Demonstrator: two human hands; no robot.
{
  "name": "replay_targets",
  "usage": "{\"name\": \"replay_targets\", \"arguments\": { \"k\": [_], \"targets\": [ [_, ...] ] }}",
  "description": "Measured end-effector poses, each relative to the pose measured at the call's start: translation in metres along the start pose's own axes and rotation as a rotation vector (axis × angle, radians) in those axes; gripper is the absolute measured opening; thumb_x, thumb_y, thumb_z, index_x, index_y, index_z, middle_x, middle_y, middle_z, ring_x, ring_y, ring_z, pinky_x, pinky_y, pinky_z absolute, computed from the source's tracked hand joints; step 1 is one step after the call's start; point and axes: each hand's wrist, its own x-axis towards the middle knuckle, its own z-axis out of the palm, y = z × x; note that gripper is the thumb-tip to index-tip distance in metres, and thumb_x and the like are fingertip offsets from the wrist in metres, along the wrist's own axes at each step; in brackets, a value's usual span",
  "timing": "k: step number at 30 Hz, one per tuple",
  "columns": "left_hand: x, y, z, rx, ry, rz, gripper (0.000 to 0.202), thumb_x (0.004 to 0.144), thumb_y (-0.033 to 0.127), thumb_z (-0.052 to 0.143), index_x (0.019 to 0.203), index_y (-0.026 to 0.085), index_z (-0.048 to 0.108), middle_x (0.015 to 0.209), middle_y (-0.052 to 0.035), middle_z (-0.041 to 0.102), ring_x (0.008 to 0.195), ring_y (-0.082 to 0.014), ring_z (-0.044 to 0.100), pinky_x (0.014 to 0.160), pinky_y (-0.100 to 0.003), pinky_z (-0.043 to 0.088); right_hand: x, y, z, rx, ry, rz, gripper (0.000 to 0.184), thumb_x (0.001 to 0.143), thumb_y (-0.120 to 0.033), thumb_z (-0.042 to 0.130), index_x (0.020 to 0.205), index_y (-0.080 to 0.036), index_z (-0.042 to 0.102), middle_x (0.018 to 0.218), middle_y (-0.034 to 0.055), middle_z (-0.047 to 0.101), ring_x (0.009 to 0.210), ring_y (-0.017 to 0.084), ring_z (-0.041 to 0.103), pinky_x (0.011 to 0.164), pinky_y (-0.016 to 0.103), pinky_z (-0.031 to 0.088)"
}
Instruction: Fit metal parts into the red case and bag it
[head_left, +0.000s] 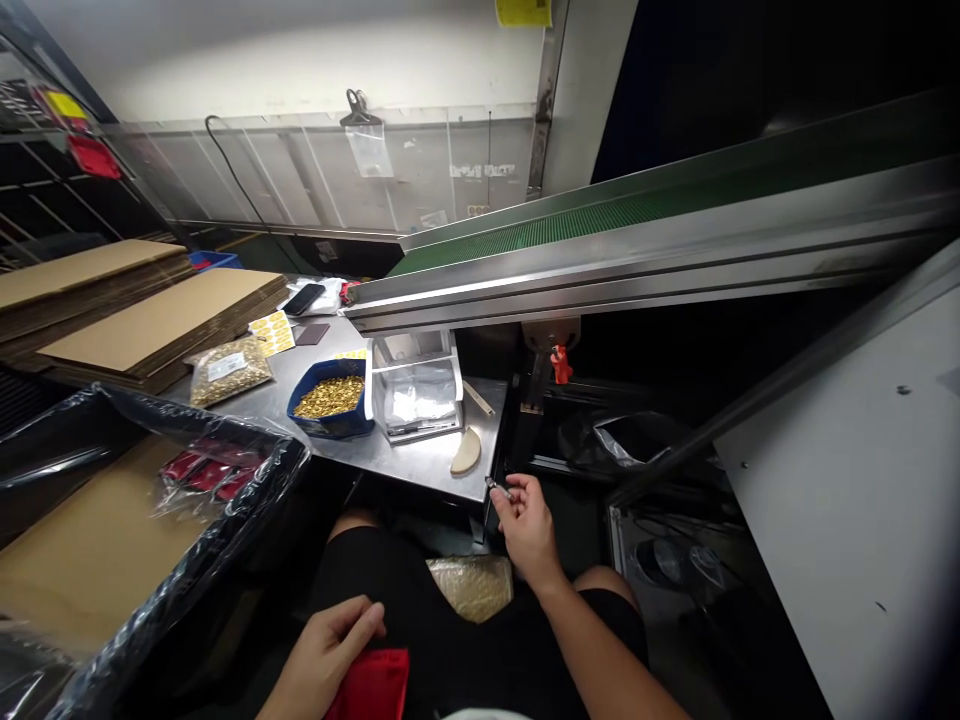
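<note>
Your right hand pinches a small metal part at the counter edge. Your left hand's fingers grip a red pouch on your lap, with the blue bin of brass parts nearly full

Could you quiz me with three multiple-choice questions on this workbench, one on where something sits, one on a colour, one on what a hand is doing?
1. Where is the blue plastic bin of small brass parts?
A. on the green conveyor belt
B. on the steel table, left of the clear plastic box
C. on the person's lap

2. What colour is the cloth pouch at the left hand?
A. red
B. yellow
C. white

3. What is the right hand doing?
A. resting flat and empty
B. gripping a phone
C. pinching a small metal piece

Answers: 1 B, it stands beside the clear plastic box on the steel table. 2 A, plainly red. 3 C, fingertips close on it at the table's edge.
</note>
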Motion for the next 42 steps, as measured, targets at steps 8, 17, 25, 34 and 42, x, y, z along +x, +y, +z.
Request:
{"name": "replay_targets", "arguments": {
  "k": [8, 17, 25, 34, 42],
  "targets": [
    [-0.011, -0.012, 0.009, -0.923, -0.578, -0.288, 0.062, 0.089, 0.063, 0.051, 0.111, 0.008, 0.070, 0.100, -0.0201, 0.072, 0.096, -0.0323, 0.068, 0.088, -0.038, 0.050, 0.004, 0.009, 0.007, -0.314, -0.019, -0.184, 0.024, 0.091, -0.039, 0.056, 0.103, -0.019, 0.058, 0.077, 0.0025, 0.065, 0.070, 0.020, 0.064, 0.066, 0.030, 0.046],
    [-0.013, 0.011, -0.017, -1.376, 0.029, -0.270, 0.053, 0.093, 0.055, 0.054, 0.111, 0.007, 0.069, 0.094, -0.0167, 0.074, 0.091, -0.0334, 0.070, 0.102, -0.057, 0.044, 0.025, -0.034, 0.058, -0.573, -0.129, -0.479, 0.024, 0.092, -0.043, 0.058, 0.100, -0.022, 0.066, 0.098, 0.0081, 0.066, 0.097, 0.028, 0.052, 0.086, 0.040, 0.035],
    [-0.033, 0.018, -0.030, -1.577, 0.033, -0.210, 0.057, 0.094, 0.057, 0.048, 0.108, 0.006, 0.067, 0.093, -0.0185, 0.071, 0.091, -0.0359, 0.069, 0.104, -0.060, 0.041, 0.051, -0.051, 0.118, -0.732, -0.174, -0.596, 0.024, 0.092, -0.040, 0.058, 0.099, -0.018, 0.066, 0.095, 0.0104, 0.066, 0.095, 0.030, 0.050, 0.094, 0.049, 0.027],
    [-0.033, 0.009, -0.052, -1.697, 0.022, -0.161, 0.065, 0.092, 0.065, 0.042, 0.110, 0.007, 0.065, 0.098, -0.0179, 0.071, 0.094, -0.0351, 0.068, 0.103, -0.056, 0.043, 0.026, -0.091, 0.115, -0.579, -0.282, -0.643, 0.024, 0.094, -0.041, 0.053, 0.103, -0.021, 0.061, 0.105, 0.0090, 0.067, 0.103, 0.028, 0.057, 0.097, 0.049, 0.036],
    [-0.023, 0.014, -0.056, -1.678, 0.015, -0.210, 0.064, 0.094, 0.065, 0.038, 0.110, 0.009, 0.064, 0.098, -0.0171, 0.071, 0.094, -0.0334, 0.068, 0.089, -0.046, 0.052, -0.055, -0.152, 0.066, -0.130, -0.638, -0.849, 0.043, 0.093, -0.052, 0.049, 0.122, -0.022, 0.058, 0.121, 0.0158, 0.059, 0.117, 0.034, 0.054, 0.097, 0.056, 0.046]
  ]
}}
